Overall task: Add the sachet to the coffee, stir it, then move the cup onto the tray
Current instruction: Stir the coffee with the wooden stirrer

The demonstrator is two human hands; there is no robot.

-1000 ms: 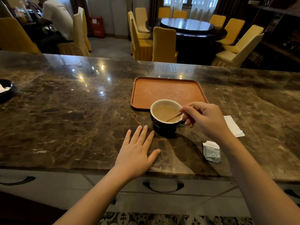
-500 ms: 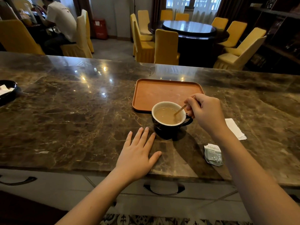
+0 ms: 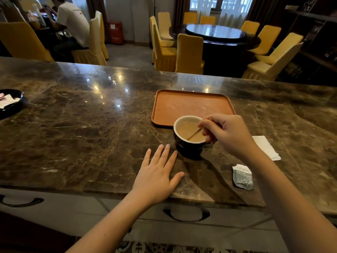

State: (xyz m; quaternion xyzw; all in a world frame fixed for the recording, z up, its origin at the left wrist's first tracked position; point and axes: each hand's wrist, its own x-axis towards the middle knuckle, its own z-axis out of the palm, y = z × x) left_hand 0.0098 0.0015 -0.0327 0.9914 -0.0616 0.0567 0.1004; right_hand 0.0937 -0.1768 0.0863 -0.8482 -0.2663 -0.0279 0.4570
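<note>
A person stands at a polished brown marble counter (image 3: 76,136), seen from a camera worn on the head and looking down at two bare forearms. The right hand (image 3: 228,134) is closed in a pinch around the top of a thin wooden stir stick (image 3: 194,133), whose lower end dips at a slant into pale milky coffee. The coffee fills a dark round ceramic cup with a white inside (image 3: 188,137), which stands on the counter, just in front of the near edge of a square orange-brown tray with rounded corners (image 3: 189,105). The tray holds nothing. The left hand (image 3: 156,177) lies flat on the marble, palm down, fingers spread and holding nothing, its fingertips just beside the base of the cup. To the right of the cup, partly behind the right wrist, lies a white folded paper napkin (image 3: 266,147). Nearer the counter's front edge rests a torn grey-green sachet (image 3: 243,177), lying flat. At the far left edge sits a black dish (image 3: 14,105) holding white paper.
</note>
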